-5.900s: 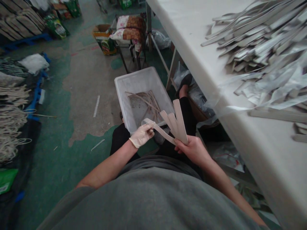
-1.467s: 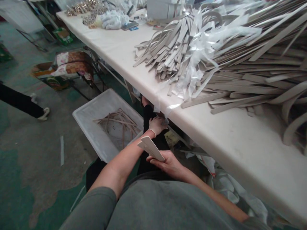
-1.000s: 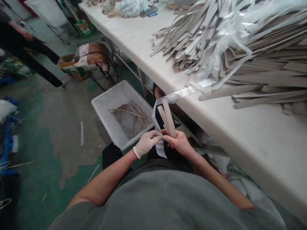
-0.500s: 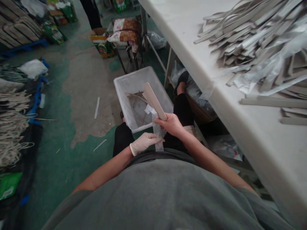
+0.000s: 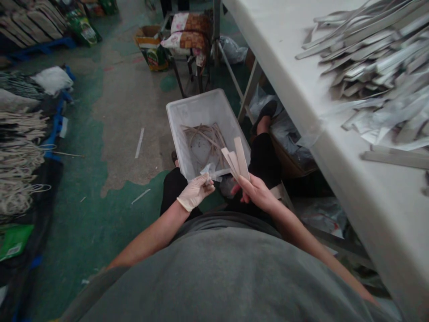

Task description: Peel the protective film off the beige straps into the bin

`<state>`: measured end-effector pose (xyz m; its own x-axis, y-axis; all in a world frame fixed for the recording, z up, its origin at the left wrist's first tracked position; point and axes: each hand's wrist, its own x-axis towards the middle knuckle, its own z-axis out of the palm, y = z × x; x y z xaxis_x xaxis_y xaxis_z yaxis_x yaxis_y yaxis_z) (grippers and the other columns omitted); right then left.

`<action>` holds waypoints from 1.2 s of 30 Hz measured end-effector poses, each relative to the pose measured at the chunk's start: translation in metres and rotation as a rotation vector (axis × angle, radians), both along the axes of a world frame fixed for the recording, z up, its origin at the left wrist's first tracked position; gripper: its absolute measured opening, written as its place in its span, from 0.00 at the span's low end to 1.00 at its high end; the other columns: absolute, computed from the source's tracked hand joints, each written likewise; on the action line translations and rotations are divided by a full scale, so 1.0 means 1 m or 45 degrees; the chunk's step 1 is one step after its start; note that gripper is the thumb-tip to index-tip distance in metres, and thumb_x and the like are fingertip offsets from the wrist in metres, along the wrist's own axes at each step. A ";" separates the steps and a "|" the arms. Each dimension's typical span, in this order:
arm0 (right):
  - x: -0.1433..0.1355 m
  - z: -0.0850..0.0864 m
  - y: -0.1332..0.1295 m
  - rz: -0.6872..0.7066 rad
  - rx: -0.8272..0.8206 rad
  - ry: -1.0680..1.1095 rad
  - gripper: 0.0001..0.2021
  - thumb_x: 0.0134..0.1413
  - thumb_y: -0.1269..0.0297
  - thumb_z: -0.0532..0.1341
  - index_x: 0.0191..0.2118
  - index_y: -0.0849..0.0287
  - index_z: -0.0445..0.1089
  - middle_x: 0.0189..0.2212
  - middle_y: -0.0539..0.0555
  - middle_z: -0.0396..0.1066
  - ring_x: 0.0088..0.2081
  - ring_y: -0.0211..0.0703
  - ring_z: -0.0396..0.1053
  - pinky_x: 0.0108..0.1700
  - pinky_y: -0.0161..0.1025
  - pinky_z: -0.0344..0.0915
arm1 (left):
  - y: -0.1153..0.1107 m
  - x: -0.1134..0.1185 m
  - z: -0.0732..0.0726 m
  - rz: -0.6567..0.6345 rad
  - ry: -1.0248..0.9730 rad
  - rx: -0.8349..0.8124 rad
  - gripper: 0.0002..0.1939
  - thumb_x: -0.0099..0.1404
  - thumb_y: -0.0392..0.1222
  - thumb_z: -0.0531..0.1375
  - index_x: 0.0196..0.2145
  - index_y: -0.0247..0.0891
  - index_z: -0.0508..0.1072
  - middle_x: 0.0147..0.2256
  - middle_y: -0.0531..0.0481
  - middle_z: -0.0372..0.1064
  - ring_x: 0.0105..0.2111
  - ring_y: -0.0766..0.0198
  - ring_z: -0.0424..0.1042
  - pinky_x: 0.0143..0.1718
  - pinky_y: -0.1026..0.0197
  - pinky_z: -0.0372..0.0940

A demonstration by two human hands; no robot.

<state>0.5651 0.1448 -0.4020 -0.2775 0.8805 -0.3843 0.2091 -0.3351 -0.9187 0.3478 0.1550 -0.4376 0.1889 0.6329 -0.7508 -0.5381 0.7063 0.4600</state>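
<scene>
My right hand [image 5: 256, 193] grips a small fan of flat beige strips [image 5: 236, 161] that point up and away over my lap. My left hand [image 5: 194, 193], in a pale glove, pinches a crumpled bit of clear plastic wrap [image 5: 208, 171] just left of the strips. Both hands hover above my black trousers, at the near edge of a white plastic bin [image 5: 204, 109]. Several thin brown strips [image 5: 204, 138] lie loose in the bottom of that bin.
A white table [image 5: 301, 71] runs along the right, bearing a heap of grey strips and clear wrappers [image 5: 375, 62]. A stool with a patterned cushion [image 5: 187, 33] and a cardboard box [image 5: 150, 47] stand beyond the bin. Coils of cord [image 5: 18, 156] lie at left.
The clear wrap has come off the strips and is now bunched in my left hand. My right hand has spread the strips into a fan. My view has swung slightly left.
</scene>
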 end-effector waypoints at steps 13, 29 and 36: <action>0.017 0.005 -0.043 0.273 0.035 -0.495 0.18 0.63 0.52 0.50 0.29 0.57 0.67 0.22 0.51 0.72 0.21 0.41 0.68 0.25 0.34 0.59 | 0.021 0.023 -0.007 0.156 0.026 0.022 0.13 0.57 0.47 0.69 0.31 0.36 0.72 0.31 0.53 0.74 0.29 0.67 0.73 0.33 0.63 0.69; 0.000 -0.007 -0.040 0.464 0.197 -1.166 0.13 0.67 0.57 0.51 0.37 0.56 0.68 0.26 0.52 0.73 0.27 0.43 0.70 0.27 0.37 0.47 | 0.012 0.031 -0.012 0.138 0.085 0.105 0.17 0.48 0.45 0.74 0.29 0.35 0.72 0.31 0.50 0.75 0.33 0.64 0.74 0.38 0.61 0.67; -0.002 -0.012 -0.025 0.289 0.034 -0.783 0.18 0.67 0.56 0.49 0.28 0.57 0.66 0.22 0.50 0.71 0.24 0.41 0.68 0.28 0.35 0.54 | 0.003 0.045 -0.008 0.111 0.090 0.062 0.20 0.45 0.45 0.75 0.32 0.35 0.74 0.31 0.49 0.76 0.31 0.63 0.74 0.35 0.61 0.68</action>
<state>0.5633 0.1199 -0.4145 -0.1942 0.8371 -0.5114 0.7620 -0.1996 -0.6161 0.3926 0.1577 -0.4456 0.0793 0.6809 -0.7281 -0.5615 0.6340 0.5318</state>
